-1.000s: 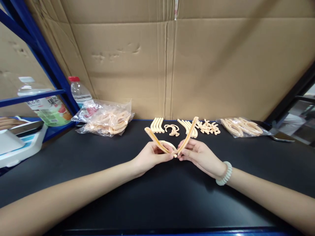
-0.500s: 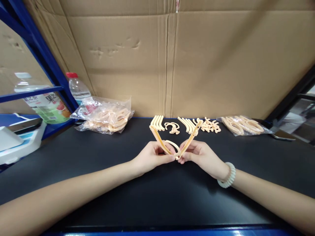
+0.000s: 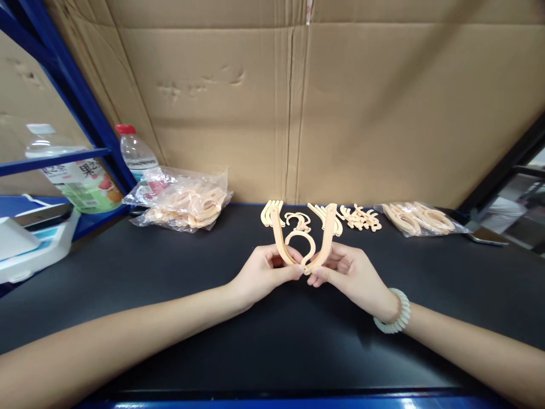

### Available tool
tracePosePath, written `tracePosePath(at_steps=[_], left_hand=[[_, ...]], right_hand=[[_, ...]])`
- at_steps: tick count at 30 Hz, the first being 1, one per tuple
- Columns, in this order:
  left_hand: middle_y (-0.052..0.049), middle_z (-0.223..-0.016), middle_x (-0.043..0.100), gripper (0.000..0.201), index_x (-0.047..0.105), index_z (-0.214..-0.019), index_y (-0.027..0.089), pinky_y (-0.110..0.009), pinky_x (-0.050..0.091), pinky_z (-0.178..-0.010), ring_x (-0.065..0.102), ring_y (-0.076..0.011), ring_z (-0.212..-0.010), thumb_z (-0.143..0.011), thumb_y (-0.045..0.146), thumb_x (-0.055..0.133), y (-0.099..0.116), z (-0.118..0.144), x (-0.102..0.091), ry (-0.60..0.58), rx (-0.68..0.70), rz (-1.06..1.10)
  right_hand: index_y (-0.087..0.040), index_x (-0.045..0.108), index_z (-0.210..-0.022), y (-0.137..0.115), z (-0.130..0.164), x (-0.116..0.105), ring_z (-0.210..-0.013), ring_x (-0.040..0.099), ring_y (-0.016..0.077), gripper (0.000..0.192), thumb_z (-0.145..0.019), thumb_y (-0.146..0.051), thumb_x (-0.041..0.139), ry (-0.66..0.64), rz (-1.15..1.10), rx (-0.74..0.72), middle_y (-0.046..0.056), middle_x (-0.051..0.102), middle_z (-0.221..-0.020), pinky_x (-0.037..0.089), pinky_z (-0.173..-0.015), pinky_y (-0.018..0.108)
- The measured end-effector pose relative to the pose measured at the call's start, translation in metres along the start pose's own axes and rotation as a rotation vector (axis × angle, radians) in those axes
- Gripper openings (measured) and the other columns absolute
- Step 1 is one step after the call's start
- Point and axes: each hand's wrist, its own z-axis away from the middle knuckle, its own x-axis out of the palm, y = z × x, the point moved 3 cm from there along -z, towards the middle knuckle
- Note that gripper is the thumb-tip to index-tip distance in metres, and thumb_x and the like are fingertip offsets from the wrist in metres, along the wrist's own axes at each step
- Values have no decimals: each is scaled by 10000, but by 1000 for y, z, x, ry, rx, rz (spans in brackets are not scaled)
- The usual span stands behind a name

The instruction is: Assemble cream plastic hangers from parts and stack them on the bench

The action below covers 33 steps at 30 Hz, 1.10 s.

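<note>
Between my two hands is a beige plastic folding hanger (image 3: 279,238), its two curved arms pointing up and away from me in a U and its round hook standing between them. My left hand (image 3: 272,270) pinches the base of the left arm near the joint, thumb in front. On the other side my right hand (image 3: 340,267), with a pale coiled band (image 3: 395,311) at the wrist, grips the base of the right arm. The fingertips hide part of the joint.
Behind the hanger lie loose hanger arms (image 3: 268,215), hooks (image 3: 300,221) and small beige parts (image 3: 361,217) on the black table (image 3: 272,352). Bagged hangers lie left (image 3: 187,204) and right (image 3: 417,217). Bottles (image 3: 134,150) stand at the left, before a cardboard wall (image 3: 213,102).
The hanger has tilted in my hands, so its arms now stand closer together and show their broad faces. The hook shows as a rounder loop. Both hands keep their grip.
</note>
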Motion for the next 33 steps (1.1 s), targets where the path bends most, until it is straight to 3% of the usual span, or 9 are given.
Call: tracePosePath(at_steps=[10,14,19,25,28,33], left_hand=[[-26,-755,684,183,691,-823,131,-270,485,-725,606,-135,-703,-690,230,769,-3,-2,0,74,-53,57],[-34,-791,683,210,685,-828,126,-283,510,-752,627,-143,-737,-681,234,789,-2,-2,-1,84,-73,116],[-19,-774,661,180,651,-771,119,-242,549,-763,639,-106,-714,-673,153,798,-1,-6,-20,198,-173,317],[-95,-903,713,146,640,-745,104,-178,560,-743,689,-124,-750,-674,28,741,0,-21,-62,273,-243,329],[-95,-923,712,141,655,-788,108,-208,554,-764,691,-136,-775,-684,75,744,4,-25,-82,169,-211,173],[-59,-844,697,144,690,-863,159,-236,516,-639,658,-169,-743,-749,245,714,25,-22,-86,-255,63,-641]], right_hand=[[-129,632,-877,3,-2,1,-709,696,183,319,-714,-373,758,87,-73,122,83,706,-819,593,-690,322],[-153,611,-856,5,-3,-2,-778,669,172,301,-700,-354,771,74,-183,168,44,656,-852,586,-645,283],[-164,607,-790,4,-8,-39,-661,596,104,260,-683,-316,789,2,-206,202,-25,566,-698,550,-558,206],[-153,677,-798,3,-19,-93,-617,610,129,257,-648,-319,802,46,184,117,26,646,-765,562,-557,264],[-158,679,-807,3,-22,-98,-599,611,135,231,-660,-305,781,1,287,132,19,650,-719,556,-574,284],[-168,670,-810,1,-20,-92,-650,629,159,173,-729,-313,719,-100,508,78,25,660,-710,518,-646,304]])
